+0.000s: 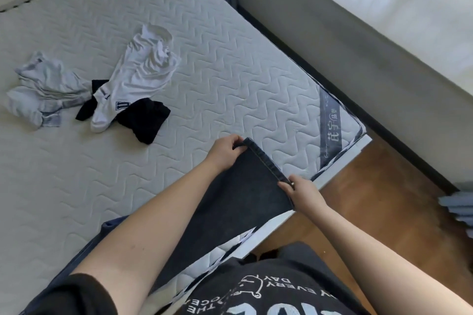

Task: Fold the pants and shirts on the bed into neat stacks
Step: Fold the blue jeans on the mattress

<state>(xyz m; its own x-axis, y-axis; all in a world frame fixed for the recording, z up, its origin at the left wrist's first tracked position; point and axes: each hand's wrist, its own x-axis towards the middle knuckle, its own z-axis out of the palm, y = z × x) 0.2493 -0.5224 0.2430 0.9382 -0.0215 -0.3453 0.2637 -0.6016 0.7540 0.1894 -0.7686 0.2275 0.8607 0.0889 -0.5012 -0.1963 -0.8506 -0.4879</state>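
A bare quilted mattress point(204, 64) fills most of the view, and a pair of dark jeans point(238, 202) is laid flat across its near corner, with the hem edge held taut well apart from the other clothes. Farther up the mattress, a crumpled white shirt point(138, 71) is draped over a black garment point(146, 117), with a rumpled grey garment point(43, 89) just beside them. The hem's far end is pinched by the left hand point(225, 152) and its near end by the right hand point(302, 192).
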